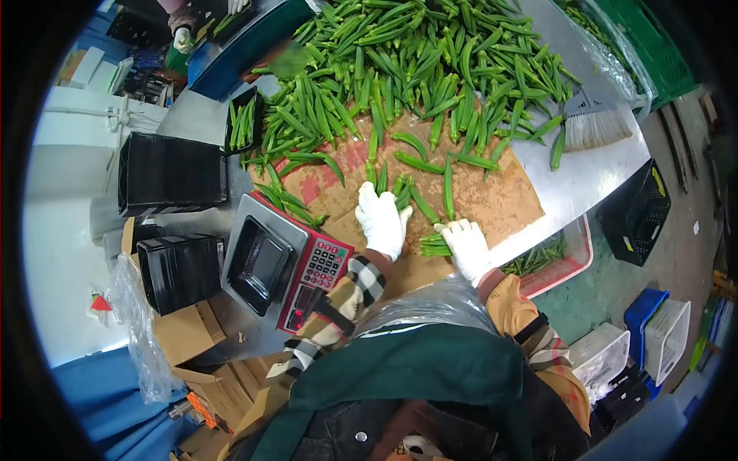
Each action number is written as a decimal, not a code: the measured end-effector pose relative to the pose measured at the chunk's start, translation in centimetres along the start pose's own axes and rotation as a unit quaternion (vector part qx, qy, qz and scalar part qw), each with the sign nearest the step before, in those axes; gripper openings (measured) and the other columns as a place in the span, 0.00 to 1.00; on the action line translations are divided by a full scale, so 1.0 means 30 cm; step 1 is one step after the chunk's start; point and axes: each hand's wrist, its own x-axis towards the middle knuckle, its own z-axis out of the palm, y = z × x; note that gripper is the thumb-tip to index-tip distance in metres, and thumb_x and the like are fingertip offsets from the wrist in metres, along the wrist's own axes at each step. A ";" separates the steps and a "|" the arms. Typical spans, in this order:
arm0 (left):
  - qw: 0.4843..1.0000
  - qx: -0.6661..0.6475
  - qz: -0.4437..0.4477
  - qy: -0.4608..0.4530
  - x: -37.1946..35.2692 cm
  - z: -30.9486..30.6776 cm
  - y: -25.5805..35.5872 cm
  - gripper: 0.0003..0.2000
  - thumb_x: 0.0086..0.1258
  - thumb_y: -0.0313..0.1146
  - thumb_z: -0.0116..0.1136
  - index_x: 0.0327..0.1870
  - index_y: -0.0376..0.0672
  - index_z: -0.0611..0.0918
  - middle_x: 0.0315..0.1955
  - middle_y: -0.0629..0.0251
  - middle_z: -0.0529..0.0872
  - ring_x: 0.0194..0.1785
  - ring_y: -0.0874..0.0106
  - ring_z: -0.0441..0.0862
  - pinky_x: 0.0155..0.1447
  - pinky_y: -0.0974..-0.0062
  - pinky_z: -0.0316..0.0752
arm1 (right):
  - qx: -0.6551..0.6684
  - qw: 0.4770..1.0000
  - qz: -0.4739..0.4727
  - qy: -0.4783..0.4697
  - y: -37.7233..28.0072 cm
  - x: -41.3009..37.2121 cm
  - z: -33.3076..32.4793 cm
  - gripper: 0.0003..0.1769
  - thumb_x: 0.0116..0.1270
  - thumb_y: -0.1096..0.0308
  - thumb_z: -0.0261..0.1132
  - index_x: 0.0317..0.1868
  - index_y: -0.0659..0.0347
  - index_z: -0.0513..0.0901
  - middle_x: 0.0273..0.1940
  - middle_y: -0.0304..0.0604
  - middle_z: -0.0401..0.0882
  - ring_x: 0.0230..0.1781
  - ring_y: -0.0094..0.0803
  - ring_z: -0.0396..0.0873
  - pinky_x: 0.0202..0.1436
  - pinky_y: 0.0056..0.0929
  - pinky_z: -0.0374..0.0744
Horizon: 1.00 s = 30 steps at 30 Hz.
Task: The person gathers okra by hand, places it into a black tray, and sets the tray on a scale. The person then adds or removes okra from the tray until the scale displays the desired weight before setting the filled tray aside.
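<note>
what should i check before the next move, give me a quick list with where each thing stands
1. Left hand and right hand gloved: ok
2. Black tray on the scale: ok
3. Display readable: cannot tell, it glows red but the digits are too small
4. Small bunch firmly gripped by the right hand: cannot tell, the hand partly covers it
5. Cardboard free of loose pods: not ok, several lie just beyond the hands
6. Brush away from both hands: ok, it lies off to the right
</note>
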 end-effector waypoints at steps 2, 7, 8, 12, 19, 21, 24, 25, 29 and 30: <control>0.998 -0.041 0.010 0.042 -0.017 0.029 -0.018 0.21 0.59 0.36 0.74 0.49 0.39 0.79 0.68 0.41 0.70 0.68 0.43 0.69 0.65 0.54 0.70 | -0.031 0.999 0.020 -0.035 0.001 0.011 -0.040 0.24 0.67 0.70 0.57 0.64 0.54 0.78 0.44 0.41 0.78 0.50 0.37 0.76 0.52 0.38 0.73; 0.996 -0.090 -0.025 0.008 0.035 -0.003 -0.037 0.24 0.55 0.32 0.75 0.53 0.41 0.79 0.60 0.44 0.74 0.59 0.45 0.75 0.58 0.51 0.76 | 0.010 0.998 0.002 -0.057 0.064 0.004 0.016 0.25 0.61 0.68 0.64 0.61 0.55 0.78 0.46 0.45 0.79 0.49 0.44 0.78 0.52 0.42 0.76; 0.997 -0.080 -0.025 -0.003 0.044 -0.019 -0.041 0.27 0.55 0.33 0.76 0.56 0.42 0.78 0.58 0.45 0.75 0.58 0.45 0.75 0.57 0.51 0.77 | 0.095 0.995 0.036 -0.024 0.055 0.002 0.019 0.27 0.57 0.69 0.68 0.60 0.54 0.80 0.47 0.47 0.81 0.51 0.48 0.79 0.56 0.43 0.77; 0.990 -0.036 -0.098 -0.093 0.102 -0.072 -0.014 0.39 0.54 0.37 0.78 0.68 0.45 0.70 0.55 0.47 0.76 0.58 0.47 0.77 0.58 0.51 0.78 | 0.173 0.965 0.159 0.113 0.016 0.128 -0.081 0.27 0.53 0.66 0.74 0.56 0.56 0.82 0.46 0.50 0.84 0.47 0.48 0.83 0.52 0.42 0.82; 0.976 0.006 -0.161 -0.147 0.189 0.032 -0.079 0.43 0.57 0.31 0.69 0.76 0.43 0.62 0.49 0.46 0.81 0.52 0.47 0.83 0.53 0.49 0.80 | 0.108 0.948 0.291 0.069 0.067 0.297 0.019 0.31 0.54 0.60 0.77 0.57 0.60 0.78 0.48 0.54 0.82 0.49 0.53 0.84 0.53 0.47 0.82; 0.976 0.006 -0.178 -0.121 0.183 -0.001 -0.104 0.33 0.69 0.29 0.57 0.76 0.39 0.63 0.45 0.48 0.85 0.47 0.51 0.87 0.49 0.52 0.81 | 0.150 0.934 0.317 0.063 0.087 0.303 0.016 0.31 0.54 0.60 0.77 0.57 0.60 0.78 0.48 0.56 0.84 0.49 0.55 0.85 0.53 0.47 0.83; 0.964 -0.119 -0.206 -0.121 0.159 -0.085 -0.136 0.36 0.61 0.27 0.63 0.74 0.37 0.65 0.50 0.48 0.86 0.52 0.53 0.87 0.55 0.61 0.82 | 0.198 0.914 0.354 0.021 0.087 0.271 -0.099 0.27 0.57 0.67 0.77 0.55 0.64 0.79 0.44 0.52 0.88 0.45 0.49 0.88 0.51 0.41 0.85; 0.935 -0.255 -0.197 -0.151 0.152 -0.077 -0.164 0.35 0.62 0.27 0.64 0.73 0.37 0.66 0.50 0.50 0.86 0.52 0.54 0.87 0.55 0.61 0.82 | 0.340 0.880 0.330 0.036 0.112 0.265 -0.061 0.26 0.57 0.68 0.77 0.56 0.64 0.80 0.44 0.49 0.88 0.44 0.44 0.87 0.50 0.38 0.84; 0.599 -0.711 -0.231 -0.286 0.060 -0.157 -0.164 0.27 0.65 0.24 0.66 0.67 0.37 0.74 0.50 0.58 0.87 0.50 0.64 0.87 0.55 0.65 0.84 | 0.677 0.682 0.276 -0.008 0.068 0.204 -0.123 0.23 0.59 0.74 0.77 0.56 0.65 0.84 0.46 0.38 0.87 0.43 0.27 0.84 0.47 0.27 0.83; 0.525 -0.758 -0.236 -0.307 0.024 -0.269 -0.090 0.26 0.66 0.25 0.65 0.67 0.37 0.75 0.50 0.58 0.87 0.50 0.65 0.87 0.55 0.65 0.84 | 0.689 0.669 0.275 -0.035 0.026 0.197 -0.169 0.23 0.60 0.74 0.77 0.56 0.65 0.84 0.46 0.39 0.87 0.43 0.27 0.84 0.48 0.27 0.83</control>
